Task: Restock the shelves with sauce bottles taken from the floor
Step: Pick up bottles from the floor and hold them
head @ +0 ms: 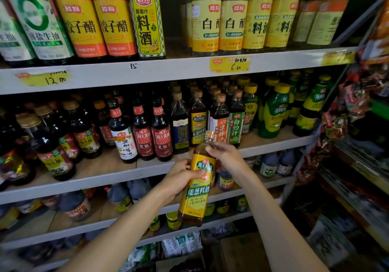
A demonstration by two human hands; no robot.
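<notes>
Forearms come up from the bottom edge, both hands on one bottle (pixel 197 189). Left hand (pixel 181 179) wraps the bottle's middle from the left side, fingers curled behind the yellow label, thumb across the front. Right hand (pixel 226 156) grips higher up at the shoulder and neck, thumb pressed on the front of the glass and fingers curled round the far side. Neither hand is loose or flat.

Bottle holds amber liquid, with a yellow and green label and a clear wrapped cap. It leans slightly, cap up and to the right, base lower. It is carried in the air in front of the shelf edges, not standing on any board; its cap overlaps the front row on the middle shelf (pixel 101 180).

Middle shelf front row: dark red-label bottles (pixel 162 139), then a matching yellow-label bottle (pixel 198 124) just left of the held cap, and green squeeze bottles (pixel 273 113) further right. Top shelf (pixel 168 71) carries tall bottles, with pale vinegar bottles (pixel 206 23) right of a gap, and a yellow price tag (pixel 229 64) is stuck on its edge. Lower shelves hold small jars and bottles, blurred. Snack packets (pixel 334 122) hang on the right-hand rack.
</notes>
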